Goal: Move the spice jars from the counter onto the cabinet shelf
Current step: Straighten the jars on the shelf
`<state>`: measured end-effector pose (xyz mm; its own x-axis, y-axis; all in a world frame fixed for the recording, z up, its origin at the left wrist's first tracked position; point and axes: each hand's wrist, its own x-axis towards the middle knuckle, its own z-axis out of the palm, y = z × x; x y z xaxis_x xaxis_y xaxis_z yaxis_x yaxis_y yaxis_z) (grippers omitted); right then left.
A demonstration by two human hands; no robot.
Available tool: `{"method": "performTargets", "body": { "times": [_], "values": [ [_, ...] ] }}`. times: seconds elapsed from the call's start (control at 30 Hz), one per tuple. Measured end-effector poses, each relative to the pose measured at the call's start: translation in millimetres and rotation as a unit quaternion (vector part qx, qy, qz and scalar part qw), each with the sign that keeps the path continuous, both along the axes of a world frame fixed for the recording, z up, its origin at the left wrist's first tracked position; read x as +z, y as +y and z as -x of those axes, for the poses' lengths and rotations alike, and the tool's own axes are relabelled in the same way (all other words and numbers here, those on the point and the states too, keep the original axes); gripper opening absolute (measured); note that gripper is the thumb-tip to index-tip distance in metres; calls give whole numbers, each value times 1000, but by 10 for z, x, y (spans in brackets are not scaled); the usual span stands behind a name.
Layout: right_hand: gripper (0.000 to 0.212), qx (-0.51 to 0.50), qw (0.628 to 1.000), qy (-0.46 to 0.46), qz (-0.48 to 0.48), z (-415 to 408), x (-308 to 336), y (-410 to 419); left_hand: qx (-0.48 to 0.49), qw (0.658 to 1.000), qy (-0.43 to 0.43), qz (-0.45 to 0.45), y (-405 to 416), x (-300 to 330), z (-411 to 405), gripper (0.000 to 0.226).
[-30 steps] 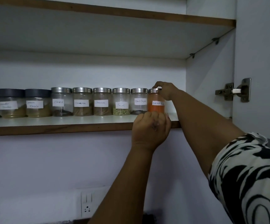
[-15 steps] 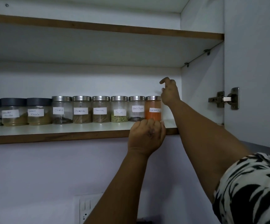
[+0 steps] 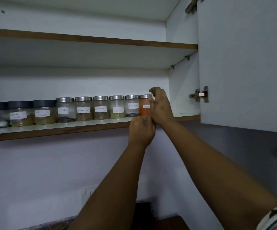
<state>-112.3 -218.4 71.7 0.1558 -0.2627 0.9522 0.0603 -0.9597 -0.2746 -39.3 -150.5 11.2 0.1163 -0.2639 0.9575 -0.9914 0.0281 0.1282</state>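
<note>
Clear glass jar of orange powder with steel lid [image 3: 144, 108] stands at right end of jar row on white cabinet shelf [image 3: 54, 128]. Right hand [image 3: 160, 107] against its side, fingers loosely curled; grasp unclear. Left hand [image 3: 141, 130] below shelf edge, fisted, empty.

Nine labelled spice jars [image 3: 100, 107] upright in a row on cabinet shelf [image 3: 54, 130], orange-filled jar [image 3: 144, 105] rightmost
</note>
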Motion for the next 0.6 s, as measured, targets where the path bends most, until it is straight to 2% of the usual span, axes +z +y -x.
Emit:
{"method": "performTargets", "body": {
  "times": [0.03,0.17,0.23,0.33,0.43,0.5,0.6],
  "values": [
    [23,1,1000,7,0,63,-77,73,-7,1000,17,0,57,-50,14,25],
    [32,-22,998,55,34,377,-313,387,66,994,-82,2,305,-249,79,24],
    [39,-32,997,48,50,615,-376,591,96,993,-58,26,564,-285,265,28],
    [47,-48,997,-10,52,1022,-464,867,91,993,28,71,920,-242,654,32],
    [47,-75,995,-25,65,1563,-547,1187,57,996,22,71,1194,-204,1191,28],
    [52,-125,987,-4,98,1983,-517,1339,47,997,19,60,1300,-215,1595,28],
    [62,-251,957,17,141,2709,-375,1494,-5,996,52,75,1370,-289,2284,32]
  ]
}}
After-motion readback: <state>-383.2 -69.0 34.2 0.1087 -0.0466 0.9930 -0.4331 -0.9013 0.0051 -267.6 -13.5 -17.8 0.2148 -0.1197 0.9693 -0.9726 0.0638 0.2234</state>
